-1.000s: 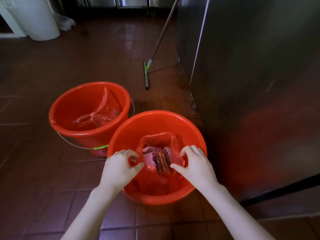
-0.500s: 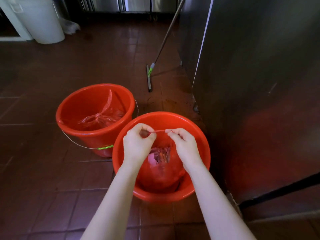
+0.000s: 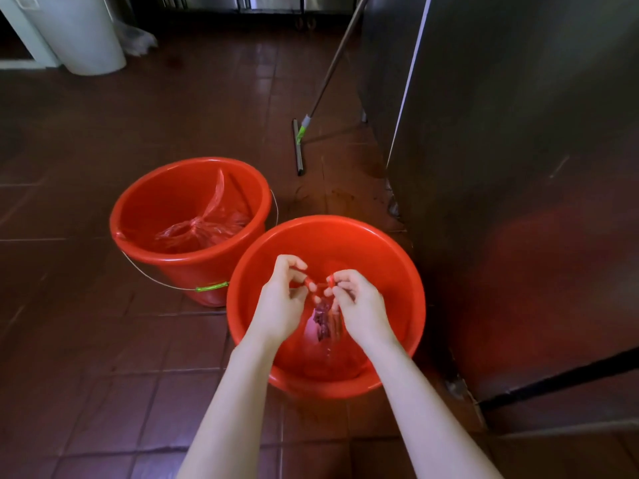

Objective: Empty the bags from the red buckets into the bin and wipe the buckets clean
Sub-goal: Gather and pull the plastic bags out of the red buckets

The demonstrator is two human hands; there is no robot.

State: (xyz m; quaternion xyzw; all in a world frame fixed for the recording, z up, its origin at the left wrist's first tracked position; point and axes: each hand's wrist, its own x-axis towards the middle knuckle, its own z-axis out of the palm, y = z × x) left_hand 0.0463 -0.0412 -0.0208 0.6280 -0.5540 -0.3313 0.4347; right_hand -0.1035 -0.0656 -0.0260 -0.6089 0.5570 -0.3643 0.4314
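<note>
1. The left hand [image 3: 280, 302] has its fingers curled, pinching a twisted red handle strip of the bag [image 3: 323, 323] between thumb and fingertips.
2. The right hand [image 3: 359, 305] is just beside the left and is curled the same way, pinching the other handle strip. The two sets of fingertips almost meet, with a short stretch of red plastic between them.
3. The bag hangs directly under both hands, inside the near bucket [image 3: 380, 264]. It is thin red plastic, and dark purplish scraps show through it. Whether its bottom rests on the bucket floor cannot be told.
4. The near bucket surrounds both hands, which are over its open mouth. It stands upright on the tiled floor [image 3: 86, 340].
5. The far bucket [image 3: 166, 198] stands ahead of the left hand and to that hand's outer side, very close to the near bucket. Its wire handle with a green grip [image 3: 211, 288] hangs down on the side facing the left hand.
6. A second bag [image 3: 200, 229], knotted at the top and with a loose tail leaning on the wall, lies in the far bucket.
7. A long-handled squeegee [image 3: 299, 143] rests on the floor well ahead of the hands, its pole leaning on a steel cabinet [image 3: 518, 167] that rises to the outer side of the right hand.
8. A white bin [image 3: 79, 32] stands far ahead of the left hand, well apart from both buckets.
</note>
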